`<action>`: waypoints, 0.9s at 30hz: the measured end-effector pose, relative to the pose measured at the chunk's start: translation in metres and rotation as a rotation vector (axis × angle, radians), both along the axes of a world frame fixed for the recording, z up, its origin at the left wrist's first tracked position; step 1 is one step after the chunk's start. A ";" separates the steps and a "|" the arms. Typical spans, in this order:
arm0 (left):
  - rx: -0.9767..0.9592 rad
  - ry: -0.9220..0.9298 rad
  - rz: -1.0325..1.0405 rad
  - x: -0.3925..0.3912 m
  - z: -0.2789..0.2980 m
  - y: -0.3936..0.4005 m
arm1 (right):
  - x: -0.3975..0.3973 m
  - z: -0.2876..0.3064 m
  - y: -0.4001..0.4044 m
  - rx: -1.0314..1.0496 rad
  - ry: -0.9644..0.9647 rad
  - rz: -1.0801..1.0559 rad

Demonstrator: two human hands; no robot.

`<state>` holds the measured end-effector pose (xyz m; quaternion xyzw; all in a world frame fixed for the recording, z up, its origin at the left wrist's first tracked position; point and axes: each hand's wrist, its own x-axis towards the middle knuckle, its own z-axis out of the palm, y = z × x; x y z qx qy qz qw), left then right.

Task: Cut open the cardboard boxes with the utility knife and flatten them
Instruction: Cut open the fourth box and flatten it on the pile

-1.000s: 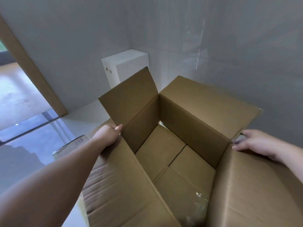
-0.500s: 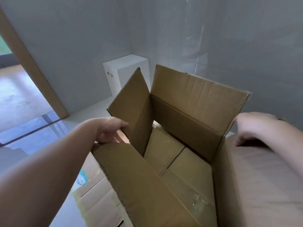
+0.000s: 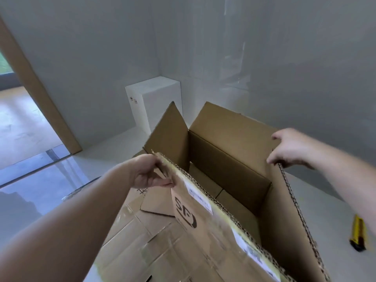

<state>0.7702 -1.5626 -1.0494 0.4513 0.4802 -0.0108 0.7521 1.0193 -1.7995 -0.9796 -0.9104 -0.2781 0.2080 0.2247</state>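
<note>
Pale grey walls (image 3: 284,58) meet in a corner, where a white block-shaped unit (image 3: 156,102) stands on the light floor (image 3: 105,151). At the left a wooden door frame (image 3: 38,94) edges a glass pane (image 3: 30,180) (daylight shows through it, softly).

I see a white block-shaped unit (image 3: 154,102) w/ two small stickers on its left face, standing in the corner where two pale grey walls (image 3: 91,58) meet; a tan wooden door frame (image 3: 38,92) slants at far left; glossy pale floor (image 3: 36,190) below it reflects light, beyond a dark threshold strip.
</note>
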 end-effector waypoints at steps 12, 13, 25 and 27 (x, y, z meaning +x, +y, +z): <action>0.152 -0.177 0.193 0.073 -0.004 -0.063 | -0.085 -0.022 0.002 0.355 0.066 0.299; 0.109 -0.171 0.176 0.072 -0.002 -0.062 | -0.090 -0.024 0.001 0.369 0.083 0.305; 0.272 -0.106 0.063 0.071 0.020 -0.062 | -0.109 -0.029 0.008 0.237 0.271 0.314; 0.297 -0.114 0.078 0.072 0.019 -0.062 | -0.109 -0.032 0.012 0.183 0.263 0.293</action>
